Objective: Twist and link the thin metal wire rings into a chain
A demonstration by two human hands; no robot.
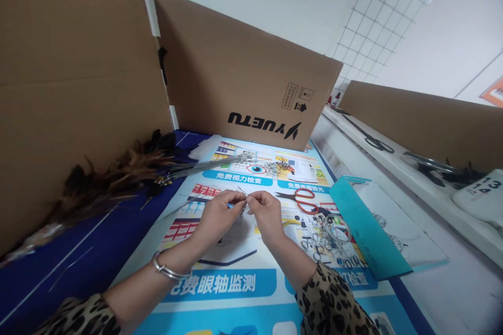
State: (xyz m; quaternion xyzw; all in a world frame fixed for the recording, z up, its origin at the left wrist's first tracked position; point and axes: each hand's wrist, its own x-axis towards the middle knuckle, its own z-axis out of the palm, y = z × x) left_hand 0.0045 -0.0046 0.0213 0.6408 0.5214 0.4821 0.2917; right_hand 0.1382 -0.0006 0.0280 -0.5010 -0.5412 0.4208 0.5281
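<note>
My left hand (pixel 220 212) and my right hand (pixel 266 212) meet over a printed poster (pixel 236 282) on the table, fingertips pinched together on a small thin metal wire piece (pixel 242 194). A silver bangle (pixel 167 269) sits on my left wrist. Both sleeves are leopard print. Red-handled scissors (pixel 303 200) lie just right of my right hand. A heap of small metal rings (pixel 330 235) lies further right on the poster.
A bundle of brown and black feathers (pixel 113 175) with wire stems lies at the left on blue cloth. Cardboard walls (pixel 243 78) stand behind and to the left. A teal folder (pixel 363 230) lies at the right. Black scissors (pixel 373 141) rest on the neighbouring white ledge.
</note>
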